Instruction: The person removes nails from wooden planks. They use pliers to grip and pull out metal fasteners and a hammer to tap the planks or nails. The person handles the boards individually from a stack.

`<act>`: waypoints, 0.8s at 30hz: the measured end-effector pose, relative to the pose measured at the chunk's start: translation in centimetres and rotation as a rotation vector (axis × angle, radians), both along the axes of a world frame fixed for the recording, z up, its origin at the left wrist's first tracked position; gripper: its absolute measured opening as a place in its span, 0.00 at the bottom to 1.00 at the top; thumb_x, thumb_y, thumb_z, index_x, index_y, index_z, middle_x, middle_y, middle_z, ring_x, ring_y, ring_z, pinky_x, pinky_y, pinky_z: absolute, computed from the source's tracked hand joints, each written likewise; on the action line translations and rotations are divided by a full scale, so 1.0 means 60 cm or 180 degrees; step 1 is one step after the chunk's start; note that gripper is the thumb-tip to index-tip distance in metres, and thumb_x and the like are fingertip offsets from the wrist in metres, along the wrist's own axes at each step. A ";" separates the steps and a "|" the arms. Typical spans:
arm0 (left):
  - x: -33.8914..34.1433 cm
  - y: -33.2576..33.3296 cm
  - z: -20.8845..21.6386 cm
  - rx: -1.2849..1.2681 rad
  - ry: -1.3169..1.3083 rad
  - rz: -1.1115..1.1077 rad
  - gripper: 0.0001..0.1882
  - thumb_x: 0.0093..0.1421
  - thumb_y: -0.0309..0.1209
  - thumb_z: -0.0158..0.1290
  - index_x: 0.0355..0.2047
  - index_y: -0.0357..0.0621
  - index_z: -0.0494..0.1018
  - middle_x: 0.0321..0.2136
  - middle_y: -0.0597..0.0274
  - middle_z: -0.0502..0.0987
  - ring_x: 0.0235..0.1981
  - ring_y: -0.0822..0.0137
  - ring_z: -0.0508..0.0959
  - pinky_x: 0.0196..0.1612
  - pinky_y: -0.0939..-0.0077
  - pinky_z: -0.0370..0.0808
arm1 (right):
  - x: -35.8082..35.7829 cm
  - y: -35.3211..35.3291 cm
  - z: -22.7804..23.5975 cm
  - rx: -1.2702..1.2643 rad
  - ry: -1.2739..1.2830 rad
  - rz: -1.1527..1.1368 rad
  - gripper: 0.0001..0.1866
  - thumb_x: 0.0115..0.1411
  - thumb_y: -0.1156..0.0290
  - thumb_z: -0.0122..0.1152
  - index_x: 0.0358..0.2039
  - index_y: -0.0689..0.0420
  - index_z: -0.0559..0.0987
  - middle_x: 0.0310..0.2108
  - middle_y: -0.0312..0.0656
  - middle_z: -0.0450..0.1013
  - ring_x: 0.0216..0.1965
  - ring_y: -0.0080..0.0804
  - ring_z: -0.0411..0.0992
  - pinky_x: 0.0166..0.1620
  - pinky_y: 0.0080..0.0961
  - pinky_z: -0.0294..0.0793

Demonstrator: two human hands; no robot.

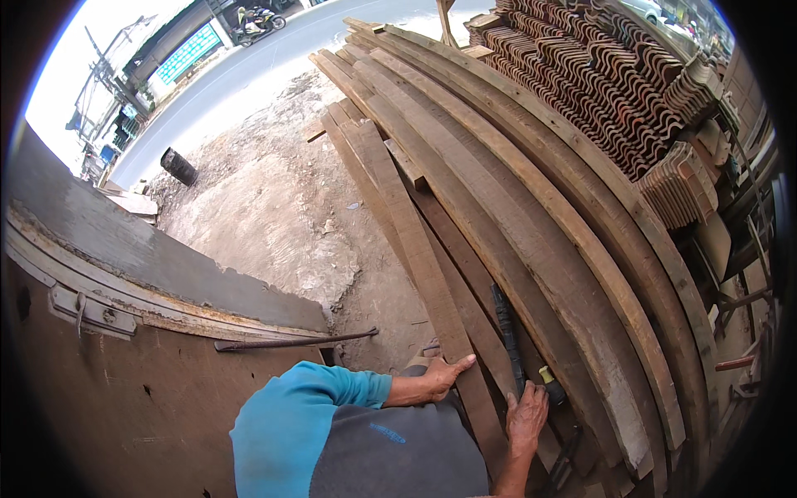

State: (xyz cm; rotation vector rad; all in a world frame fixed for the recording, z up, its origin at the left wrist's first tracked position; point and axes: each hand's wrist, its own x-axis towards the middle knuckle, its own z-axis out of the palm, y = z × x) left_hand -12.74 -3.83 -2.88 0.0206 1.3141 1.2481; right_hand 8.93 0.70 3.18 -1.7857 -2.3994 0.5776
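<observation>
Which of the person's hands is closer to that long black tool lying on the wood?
The right hand: it is right at the lower end of the long black tool. The left hand is farther off, to the tool's left, on a wooden plank.

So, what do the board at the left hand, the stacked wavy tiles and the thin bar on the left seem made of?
Board at the left hand: wood, apparently unvarnished, from its dull brown, streaky face.
Stacked wavy tiles: probably unglazed fired clay, given their matt reddish-brown colour.
Thin bar: likely metal, perhaps rusted, being slim and dark brown.
</observation>
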 end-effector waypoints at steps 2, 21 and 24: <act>-0.013 0.007 -0.010 -0.0197 -0.0069 -0.0261 0.41 0.56 0.47 0.69 0.59 0.29 0.67 0.53 0.50 0.77 0.53 0.58 0.77 0.57 0.63 0.76 | -0.004 0.013 -0.007 -0.0040 -0.0102 -0.0019 0.24 0.54 0.68 0.72 0.48 0.62 0.73 0.43 0.55 0.71 0.49 0.54 0.71 0.52 0.47 0.70; -0.055 0.012 -0.012 -0.0446 -0.0270 -0.1510 0.48 0.58 0.62 0.60 0.66 0.36 0.64 0.65 0.52 0.68 0.68 0.53 0.64 0.68 0.49 0.60 | 0.029 -0.129 0.098 -0.0339 0.1368 -0.1368 0.15 0.52 0.67 0.68 0.33 0.65 0.76 0.27 0.50 0.71 0.29 0.46 0.72 0.33 0.40 0.69; -0.042 0.015 -0.032 -0.0890 -0.0089 -0.1460 0.50 0.56 0.62 0.61 0.65 0.33 0.64 0.66 0.52 0.65 0.68 0.52 0.62 0.68 0.47 0.59 | 0.045 -0.177 0.048 -0.0161 0.1603 -0.1591 0.17 0.51 0.65 0.69 0.34 0.64 0.77 0.24 0.47 0.71 0.26 0.41 0.70 0.31 0.37 0.69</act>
